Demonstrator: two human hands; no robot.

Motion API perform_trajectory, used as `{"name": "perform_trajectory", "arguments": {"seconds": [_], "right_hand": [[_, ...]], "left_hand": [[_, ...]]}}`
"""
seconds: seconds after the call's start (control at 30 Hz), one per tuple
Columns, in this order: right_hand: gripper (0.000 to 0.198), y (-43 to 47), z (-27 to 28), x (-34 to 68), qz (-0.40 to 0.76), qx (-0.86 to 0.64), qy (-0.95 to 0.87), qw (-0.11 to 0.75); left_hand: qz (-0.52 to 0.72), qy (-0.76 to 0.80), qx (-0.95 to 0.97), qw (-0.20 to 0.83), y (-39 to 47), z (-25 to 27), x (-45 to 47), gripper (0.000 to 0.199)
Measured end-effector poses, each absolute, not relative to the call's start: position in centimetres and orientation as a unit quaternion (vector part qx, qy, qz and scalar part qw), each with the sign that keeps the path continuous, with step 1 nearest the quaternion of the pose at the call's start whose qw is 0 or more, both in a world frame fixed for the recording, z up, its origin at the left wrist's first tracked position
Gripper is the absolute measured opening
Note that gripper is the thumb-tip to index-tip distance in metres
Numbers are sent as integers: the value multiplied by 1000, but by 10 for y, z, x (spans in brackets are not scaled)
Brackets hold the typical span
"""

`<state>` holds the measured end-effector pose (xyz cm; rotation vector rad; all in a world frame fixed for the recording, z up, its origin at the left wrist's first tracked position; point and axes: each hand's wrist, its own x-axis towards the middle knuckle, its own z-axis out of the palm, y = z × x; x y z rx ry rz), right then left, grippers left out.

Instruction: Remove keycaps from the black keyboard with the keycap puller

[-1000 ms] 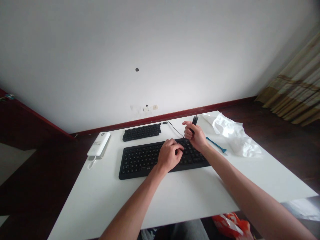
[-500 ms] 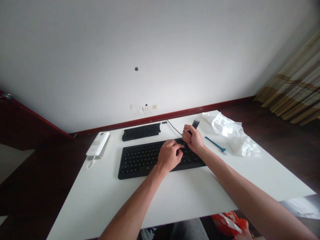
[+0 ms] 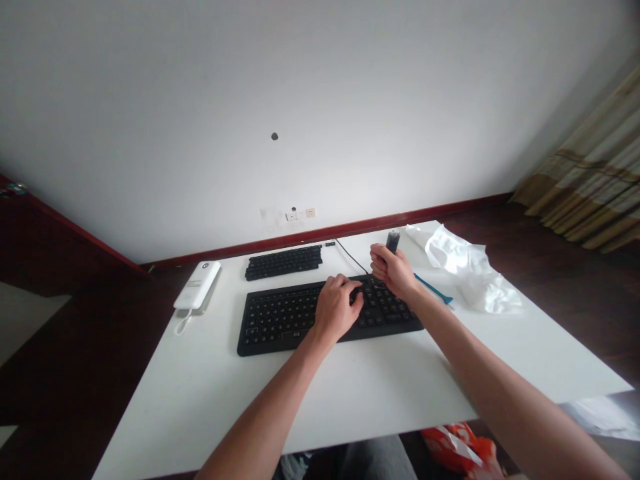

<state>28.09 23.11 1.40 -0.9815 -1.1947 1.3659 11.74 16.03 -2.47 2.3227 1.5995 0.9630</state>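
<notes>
A black keyboard lies on the worktop. The left hand rests on it, probably to steady it, grip unclear; the right hand, apart, clenches a dark handle, seemingly for control.

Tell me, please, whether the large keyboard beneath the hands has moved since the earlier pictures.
No. Judged against the wall outlets, the large keyboard shows no visible shift in any direction across the white table.

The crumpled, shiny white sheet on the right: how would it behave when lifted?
The crumpled, shiny white sheet would probably sag, judging by its loose folds. Its thin-looking edges suggest little weight, and its sheen hints at slipperiness.
</notes>
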Motion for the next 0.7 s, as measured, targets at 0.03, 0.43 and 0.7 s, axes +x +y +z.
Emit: {"name": "perform_trajectory", "arguments": {"seconds": [0.03, 0.43, 0.7], "right_hand": [[41, 231, 17, 285, 501, -443, -563, 486], [18, 235, 21, 315, 277, -455, -831, 161], [16, 238, 18, 313, 282, -459, -826, 169]], "left_hand": [[323, 535, 777, 82, 160, -25, 117, 21], [365, 547, 742, 130, 164, -23, 114, 11], [339, 575, 739, 88, 170, -19, 98, 14]]}}
